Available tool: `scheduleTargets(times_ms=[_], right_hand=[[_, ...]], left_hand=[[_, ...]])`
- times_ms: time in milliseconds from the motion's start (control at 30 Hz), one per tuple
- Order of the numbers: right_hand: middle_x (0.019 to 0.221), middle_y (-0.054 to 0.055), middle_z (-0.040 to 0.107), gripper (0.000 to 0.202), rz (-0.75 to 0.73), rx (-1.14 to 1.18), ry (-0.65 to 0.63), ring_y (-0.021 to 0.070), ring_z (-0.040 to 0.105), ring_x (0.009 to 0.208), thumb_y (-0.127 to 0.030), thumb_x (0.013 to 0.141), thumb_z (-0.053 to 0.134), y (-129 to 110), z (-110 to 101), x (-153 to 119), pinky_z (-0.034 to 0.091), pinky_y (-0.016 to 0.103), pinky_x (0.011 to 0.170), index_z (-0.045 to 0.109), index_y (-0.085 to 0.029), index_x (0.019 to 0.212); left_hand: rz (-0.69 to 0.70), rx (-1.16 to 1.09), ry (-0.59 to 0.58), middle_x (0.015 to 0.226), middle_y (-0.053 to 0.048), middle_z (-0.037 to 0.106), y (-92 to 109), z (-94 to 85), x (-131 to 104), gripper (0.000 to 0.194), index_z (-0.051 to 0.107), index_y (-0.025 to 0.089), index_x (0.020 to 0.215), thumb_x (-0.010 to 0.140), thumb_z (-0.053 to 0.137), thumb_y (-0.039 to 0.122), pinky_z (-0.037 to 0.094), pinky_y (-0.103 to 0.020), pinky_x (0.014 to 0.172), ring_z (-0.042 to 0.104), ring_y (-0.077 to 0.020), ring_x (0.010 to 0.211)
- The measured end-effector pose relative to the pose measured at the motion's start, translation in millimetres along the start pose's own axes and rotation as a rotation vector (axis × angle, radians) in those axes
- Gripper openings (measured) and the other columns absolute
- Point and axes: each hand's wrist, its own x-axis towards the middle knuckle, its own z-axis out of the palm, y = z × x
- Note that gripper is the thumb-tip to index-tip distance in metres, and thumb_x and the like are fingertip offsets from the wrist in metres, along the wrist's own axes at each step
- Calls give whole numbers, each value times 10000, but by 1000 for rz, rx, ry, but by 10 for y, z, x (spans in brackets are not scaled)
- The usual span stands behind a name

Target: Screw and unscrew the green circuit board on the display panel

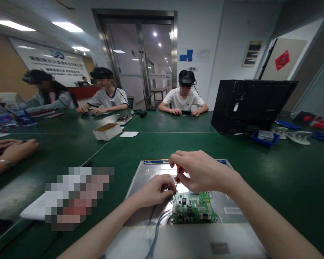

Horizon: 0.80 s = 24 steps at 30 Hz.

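My right hand (196,169) is closed around the red and black handle of a screwdriver (180,169). Its thin shaft points down to the upper left corner of a green circuit board (193,208). Beside the shaft tip, my left hand (158,189) has its fingers curled in a pinch at that corner; what they hold, if anything, is hidden. The board lies on the metal back of a flat display panel (143,176). A grey cable (156,233) runs from the board's left side toward me.
A black monitor (248,104) stands at the back right, near a blue tray (266,138). Ahead on the left is a white box (107,132). Another person's hands (13,151) are at the left edge. Several people sit around the green table (156,144).
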Motion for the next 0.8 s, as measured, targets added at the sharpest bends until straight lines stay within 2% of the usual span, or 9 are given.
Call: scheduleTargets(times_ms=[133,333,500,633,800], right_hand=[[961,28,663,214,20,-12,13,130,559,710,-176,834,533,15,22,22,268,268,549,537,-193,1048],[858,14,691,186,55,-59,17,143,576,684,-285,866,577,22,43,56,242,272,536,553,-201,1030],[964,29,661,213,1,-1,16,135,564,724,-213,809,575,3,14,20,267,268,551,553,-194,1020],[969,29,657,266,-8,15,-5,126,551,705,-155,786,557,9,16,17,272,264,556,541,-194,1049],[937,28,689,173,37,-31,26,142,584,724,-216,843,570,18,33,52,264,268,551,551,-200,1014]], left_hand=[[-18,11,-4,775,-8,636,20,-3,-11,135,650,157,821,756,557,85,425,-250,660,543,-159,725],[-47,35,-11,774,-8,643,52,-11,-18,111,650,160,796,774,559,102,433,-257,673,557,-158,722],[-22,20,3,760,-1,632,6,-4,3,142,651,157,832,744,563,88,422,-246,641,541,-152,702],[-12,14,-2,741,0,625,15,-1,7,112,650,159,809,759,566,106,422,-244,641,537,-153,702],[-41,44,16,708,3,620,68,-13,-8,91,652,166,769,757,576,118,418,-242,628,547,-160,708]])
